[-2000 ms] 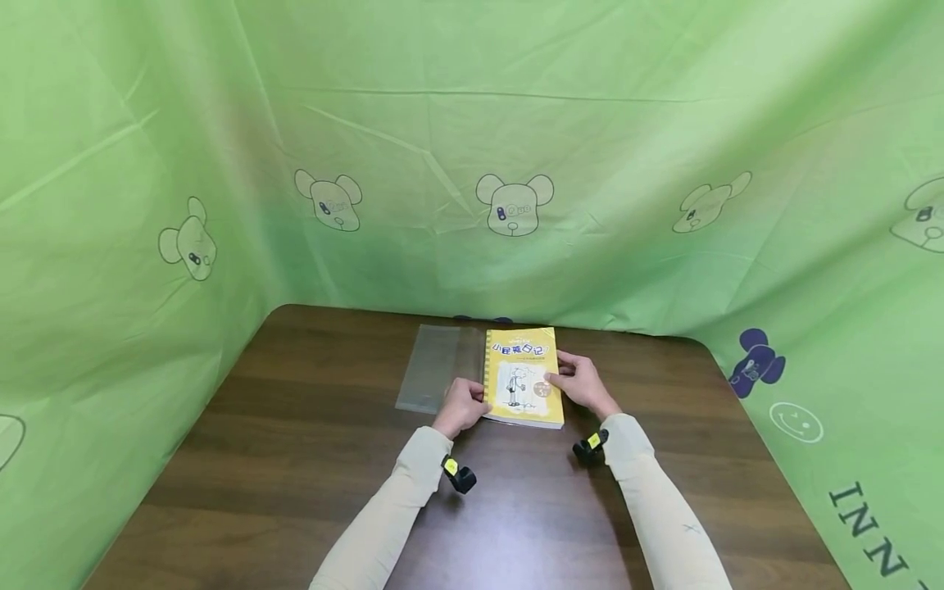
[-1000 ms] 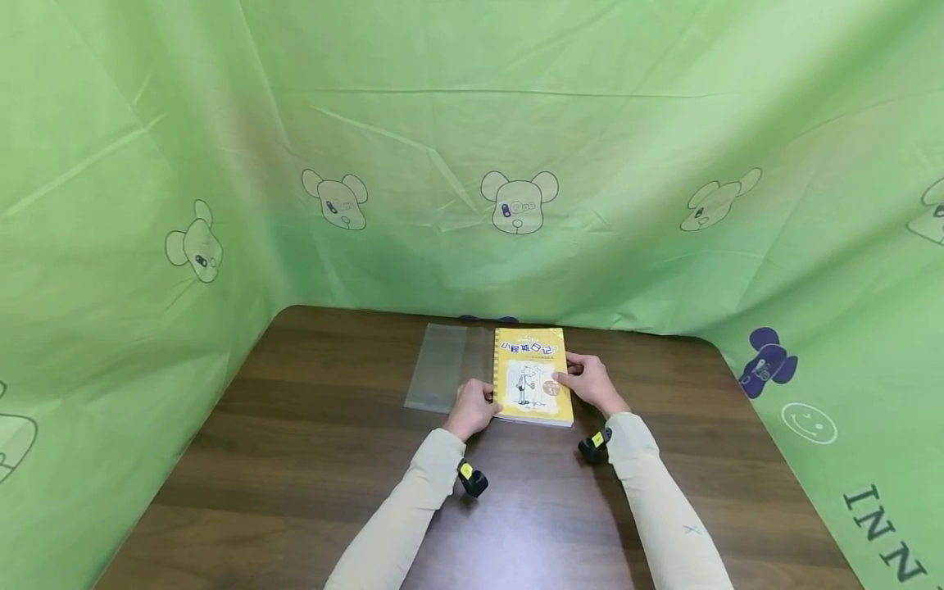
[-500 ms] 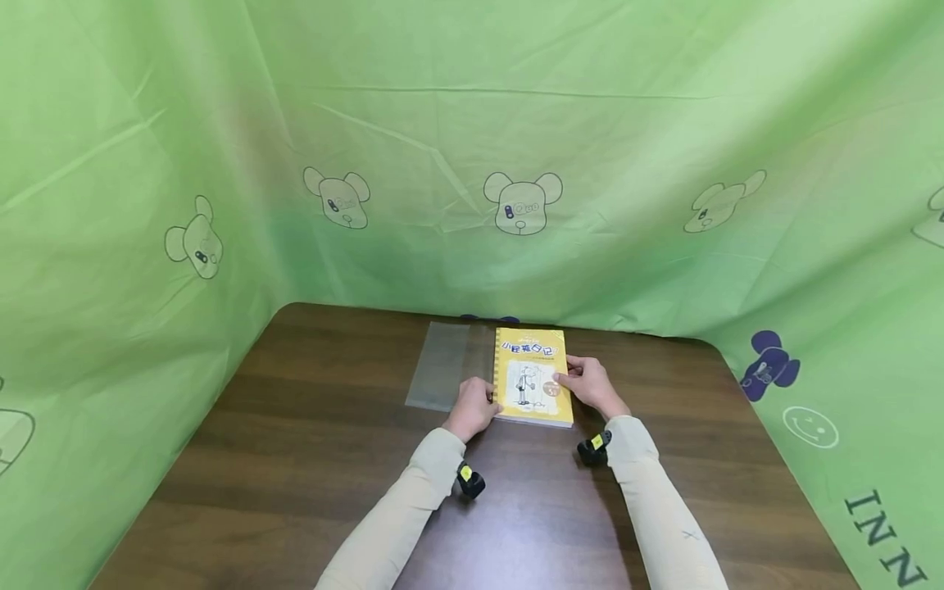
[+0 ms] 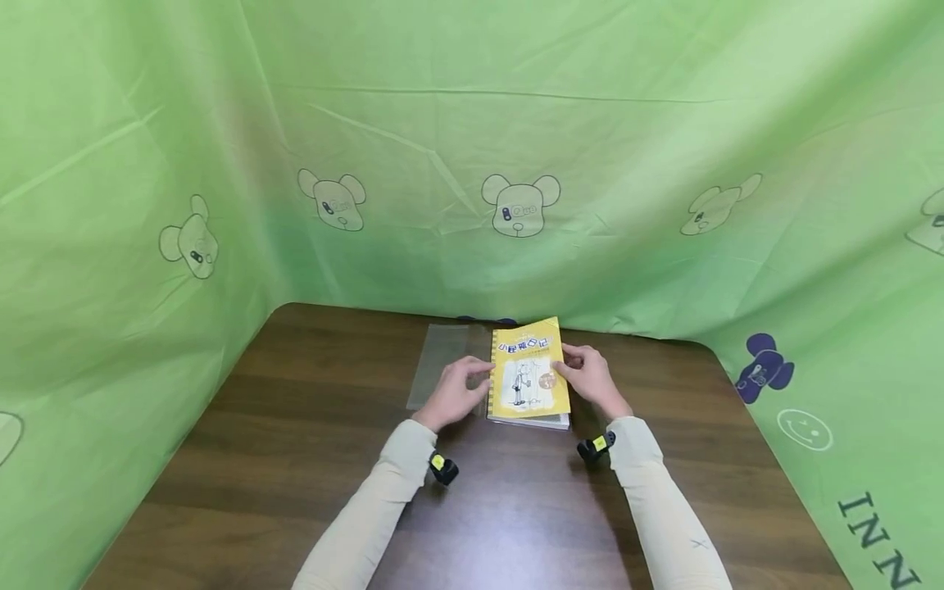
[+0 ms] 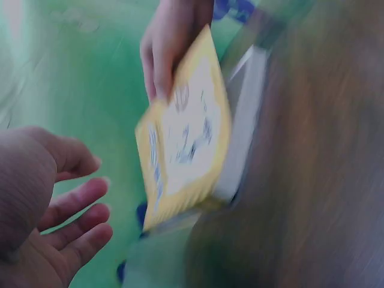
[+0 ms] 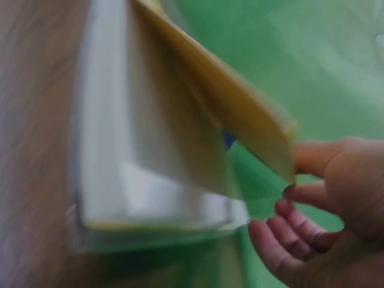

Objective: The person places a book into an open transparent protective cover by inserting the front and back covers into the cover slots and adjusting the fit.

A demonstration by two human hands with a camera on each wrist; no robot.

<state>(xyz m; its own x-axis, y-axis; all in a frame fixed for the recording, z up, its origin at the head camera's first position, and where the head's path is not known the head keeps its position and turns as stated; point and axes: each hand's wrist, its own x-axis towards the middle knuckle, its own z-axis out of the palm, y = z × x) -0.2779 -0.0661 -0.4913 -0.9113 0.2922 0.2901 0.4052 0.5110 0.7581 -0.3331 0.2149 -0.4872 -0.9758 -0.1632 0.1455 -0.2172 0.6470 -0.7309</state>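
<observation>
Plainly, the right hand (image 4: 589,380) pinches the book cover (image 4: 528,370) at its edge, loose left hand (image 4: 454,393) apart.

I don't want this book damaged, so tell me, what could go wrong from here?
The front cover might crease, since the right hand pinches it near its edge and holds it up off the pages.
With the left hand apart from the book, the book could shift if tugged.
That might also wrinkle the clear plastic sheet beside it.
</observation>
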